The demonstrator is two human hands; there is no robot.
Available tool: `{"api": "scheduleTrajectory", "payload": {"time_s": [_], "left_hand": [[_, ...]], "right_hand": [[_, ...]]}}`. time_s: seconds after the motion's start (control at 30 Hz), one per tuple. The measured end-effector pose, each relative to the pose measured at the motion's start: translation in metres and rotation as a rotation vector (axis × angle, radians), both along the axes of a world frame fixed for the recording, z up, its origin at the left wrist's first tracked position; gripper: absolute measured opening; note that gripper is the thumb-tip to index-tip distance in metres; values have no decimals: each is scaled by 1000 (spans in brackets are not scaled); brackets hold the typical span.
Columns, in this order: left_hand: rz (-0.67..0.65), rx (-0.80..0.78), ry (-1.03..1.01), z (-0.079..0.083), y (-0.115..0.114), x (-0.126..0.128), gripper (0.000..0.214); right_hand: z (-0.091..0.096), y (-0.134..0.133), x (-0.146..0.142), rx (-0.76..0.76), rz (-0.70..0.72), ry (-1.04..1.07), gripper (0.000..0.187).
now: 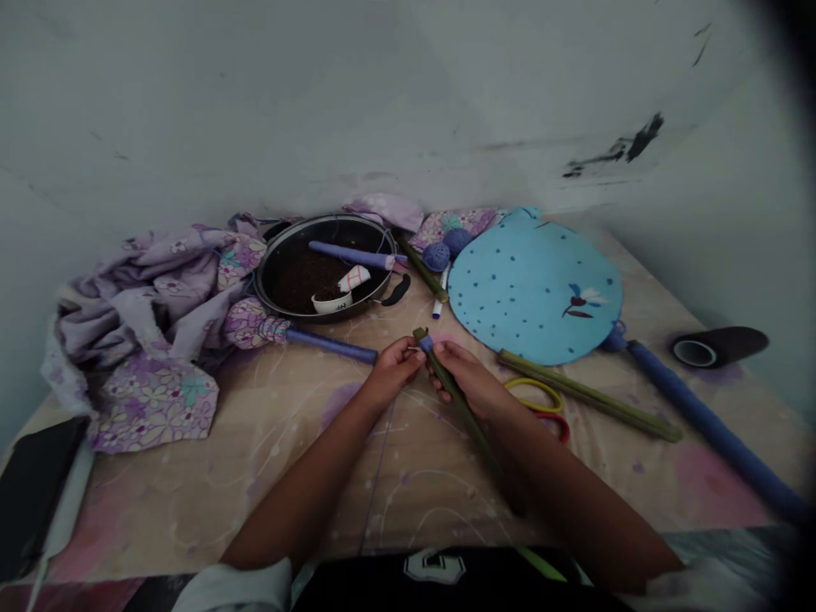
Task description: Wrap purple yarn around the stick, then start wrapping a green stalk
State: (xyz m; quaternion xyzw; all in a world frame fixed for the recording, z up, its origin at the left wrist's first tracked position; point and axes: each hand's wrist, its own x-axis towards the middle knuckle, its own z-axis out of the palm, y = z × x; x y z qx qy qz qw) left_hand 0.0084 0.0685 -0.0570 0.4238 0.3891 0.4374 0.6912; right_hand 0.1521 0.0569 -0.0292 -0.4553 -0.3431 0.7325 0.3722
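Note:
My right hand (460,374) is wrapped round a green plant stalk (467,416), which slants from the table's middle down toward my body. A short band of blue yarn (425,342) circles the stalk near its upper end. My left hand (396,367) pinches beside this band, fingertips close together at the yarn. From that hand a thin strand (382,450) trails down over the tablecloth. Close to my right hand lie another green stalk (590,395) and scissors (535,395) with yellow and red handles, partly hidden by my forearm.
A black pan (299,314) holds a yarn-wrapped stick (350,253) and white pieces. Flowered cloth (153,340) is heaped left, beside a dark phone-like object (38,493). Rightward are yarn balls (437,257), a marker (438,306), a blue round fan-like piece (529,289) and a dark roll (720,347).

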Motion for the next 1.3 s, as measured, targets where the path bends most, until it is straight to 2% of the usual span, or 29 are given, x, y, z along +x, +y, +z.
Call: {"api": "scheduleTrajectory", "payload": {"time_s": [0.43, 0.7, 0.9, 1.07, 1.3], "left_hand": [[-29, 6, 3, 1, -2, -2, 37], [42, -12, -10, -7, 2, -1, 39], [47, -38, -18, -2, 0, -2, 44], [54, -44, -14, 1, 0, -1, 37], [75, -50, -10, 2, 0, 1, 37]], "right_hand": [[-3, 1, 4, 7, 102, 5, 38], [-1, 3, 4, 67, 29, -130, 40], [-2, 1, 3, 28, 60, -56, 37], [-2, 2, 3, -17, 71, -26, 40], [-3, 1, 2, 27, 29, -61, 40]]}}
